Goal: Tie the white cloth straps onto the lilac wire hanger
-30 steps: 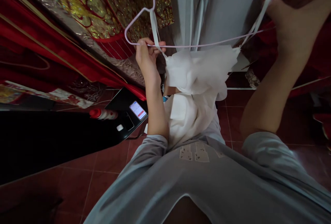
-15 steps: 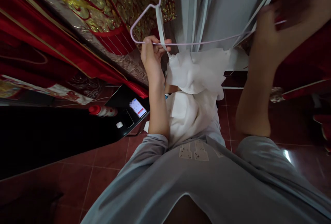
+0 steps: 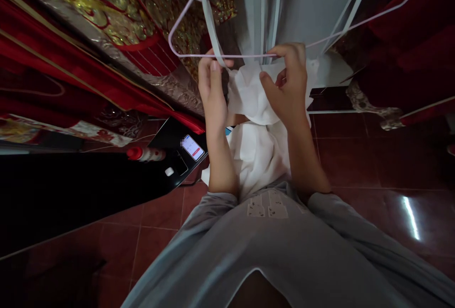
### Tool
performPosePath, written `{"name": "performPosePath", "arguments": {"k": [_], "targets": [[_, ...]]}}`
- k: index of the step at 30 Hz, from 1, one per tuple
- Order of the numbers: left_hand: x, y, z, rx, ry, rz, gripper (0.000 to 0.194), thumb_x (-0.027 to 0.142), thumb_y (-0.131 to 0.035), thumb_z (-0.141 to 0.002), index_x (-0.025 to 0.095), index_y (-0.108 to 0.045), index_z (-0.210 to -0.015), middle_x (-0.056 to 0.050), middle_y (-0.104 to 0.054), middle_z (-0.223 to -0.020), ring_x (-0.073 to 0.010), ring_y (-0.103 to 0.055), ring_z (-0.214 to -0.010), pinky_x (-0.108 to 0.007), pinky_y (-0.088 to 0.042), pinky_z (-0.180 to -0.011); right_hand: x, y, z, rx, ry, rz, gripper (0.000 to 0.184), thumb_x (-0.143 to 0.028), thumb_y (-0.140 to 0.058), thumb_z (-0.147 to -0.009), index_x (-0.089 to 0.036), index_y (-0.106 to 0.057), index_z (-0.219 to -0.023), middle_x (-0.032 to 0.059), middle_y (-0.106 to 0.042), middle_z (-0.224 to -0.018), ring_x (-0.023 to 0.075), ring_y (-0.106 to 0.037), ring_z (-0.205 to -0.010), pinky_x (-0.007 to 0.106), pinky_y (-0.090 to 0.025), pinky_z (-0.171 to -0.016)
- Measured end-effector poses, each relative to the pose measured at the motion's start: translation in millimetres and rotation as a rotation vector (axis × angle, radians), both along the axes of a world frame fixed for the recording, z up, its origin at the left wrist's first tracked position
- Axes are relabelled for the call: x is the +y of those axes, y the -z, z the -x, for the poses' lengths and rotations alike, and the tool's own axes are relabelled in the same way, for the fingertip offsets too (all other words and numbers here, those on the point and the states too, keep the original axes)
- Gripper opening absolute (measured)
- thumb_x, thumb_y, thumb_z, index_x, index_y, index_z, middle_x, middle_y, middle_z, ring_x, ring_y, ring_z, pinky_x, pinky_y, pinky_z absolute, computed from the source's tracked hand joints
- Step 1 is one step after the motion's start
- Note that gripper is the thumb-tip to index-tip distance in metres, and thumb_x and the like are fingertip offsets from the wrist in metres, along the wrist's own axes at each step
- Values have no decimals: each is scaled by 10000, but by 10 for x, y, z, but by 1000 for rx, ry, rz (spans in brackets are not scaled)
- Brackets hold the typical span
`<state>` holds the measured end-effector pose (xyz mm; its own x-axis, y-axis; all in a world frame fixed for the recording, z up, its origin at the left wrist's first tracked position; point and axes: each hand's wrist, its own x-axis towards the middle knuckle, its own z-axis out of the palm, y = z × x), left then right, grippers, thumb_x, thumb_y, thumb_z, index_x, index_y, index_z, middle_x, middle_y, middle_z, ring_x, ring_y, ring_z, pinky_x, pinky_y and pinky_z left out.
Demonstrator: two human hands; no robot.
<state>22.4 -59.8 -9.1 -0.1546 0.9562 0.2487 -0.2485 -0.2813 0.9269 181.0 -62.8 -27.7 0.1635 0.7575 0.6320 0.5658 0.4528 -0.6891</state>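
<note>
A pale pink clothes hanger [image 3: 241,56] spans the top, with a white garment [image 3: 256,151] hanging from it by thin straps. The left strap [image 3: 212,28] loops over the hanger's shoulder. Beside its lower end, my left hand [image 3: 212,80] is closed, thumb and fingers pinching the strap just under the bar. My right hand [image 3: 289,83] is in front of the garment's ruffled top, index finger at the hanger bar, thumb spread away from the fingers. It covers part of the fabric. The right strap [image 3: 350,14] runs up toward the hanger's far side.
Red and gold sequinned costumes [image 3: 142,9] hang close on the left. A black table [image 3: 106,189] holds a lit phone [image 3: 193,148], a dark phone, a white case [image 3: 169,171] and a red-capped bottle [image 3: 145,153]. Dark red cloth [image 3: 408,57] hangs at right above a tiled floor [image 3: 348,161].
My right hand has come from the hanger's upper right end to the middle of the bar, in front of the garment. My left hand stays by the left strap; its thumb has shifted slightly.
</note>
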Motion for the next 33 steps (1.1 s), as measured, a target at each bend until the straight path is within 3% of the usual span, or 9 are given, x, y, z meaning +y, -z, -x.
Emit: {"name": "performPosePath", "arguments": {"k": [3,10,13,16,20,23,26,29,33], "targets": [[-28,6,100,128,-46,-241,174,322,-609,-1056,265,-706,-923,-52,-650,-867,-263,-613,-898,-384,-477,-836,-6,-6,-4,-25,14,-2,276,-290,-599,-883,-316,-505,-1141,57,-515,-1212,193,-562,-943,301,-527,-633],[-140,-444,80,119,166,-169,363,204,-426,-1113,245,-734,-925,-64,-679,-896,-180,-517,-528,-302,-313,-434,-49,-56,-64,-61,45,3,261,-241,-541,-875,-352,-506,-1108,44,-526,-1186,195,-548,-933,316,-510,-596],[-63,-798,90,-122,291,-96,610,207,-168,-1161,173,-729,-925,-80,-689,-1005,-167,-614,-611,-278,-336,-386,-34,-33,-47,-82,49,24,293,-235,-545,-871,-364,-487,-1127,42,-528,-1205,191,-543,-923,323,-530,-607],[60,-1012,255,-261,311,84,784,411,34,-1125,138,-679,-947,-65,-661,-1221,-210,-643,-1040,-259,-519,-521,13,3,-78,-77,-3,-3,265,-280,-550,-884,-336,-497,-1137,55,-518,-1212,207,-563,-946,338,-532,-623],[122,-816,544,-313,37,98,620,375,-80,-1164,163,-648,-1032,13,-651,-1270,-235,-523,-1271,-261,-558,-749,61,24,-160,-66,-28,-6,246,-327,-566,-901,-322,-511,-1141,58,-515,-1227,199,-563,-957,324,-543,-667],[76,-490,567,-370,-84,93,435,305,-223,-1170,177,-634,-1106,-1,-670,-1267,-186,-647,-1000,-241,-505,-600,47,15,-171,-43,-36,-26,237,-315,-555,-901,-319,-528,-1137,47,-516,-1217,180,-558,-925,306,-534,-653],[21,-289,369,-358,37,155,393,185,-231,-1157,152,-618,-1097,-43,-713,-1123,-99,-553,-564,-196,-408,-460,5,-4,-105,-17,-75,-18,276,-312,-557,-884,-315,-538,-1159,48,-523,-1222,184,-553,-918,316,-525,-633],[-2,-254,89,-327,228,84,389,89,-253,-1131,144,-633,-1067,-74,-718,-1110,-88,-502,-494,-189,-379,-439,-38,-35,-9,8,-81,19,341,-317,-585,-858,-373,-513,-1187,21,-537,-1235,204,-529,-942,346,-527,-622],[-6,-272,-142,-327,207,-48,418,78,-323,-1126,203,-609,-849,-34,-716,-938,-115,-464,-457,-235,-326,-427,-50,-92,9,53,-115,-40,369,-281,-630,-828,-369,-556,-1178,9,-560,-1205,172,-521,-854,304,-474,-590]]}}
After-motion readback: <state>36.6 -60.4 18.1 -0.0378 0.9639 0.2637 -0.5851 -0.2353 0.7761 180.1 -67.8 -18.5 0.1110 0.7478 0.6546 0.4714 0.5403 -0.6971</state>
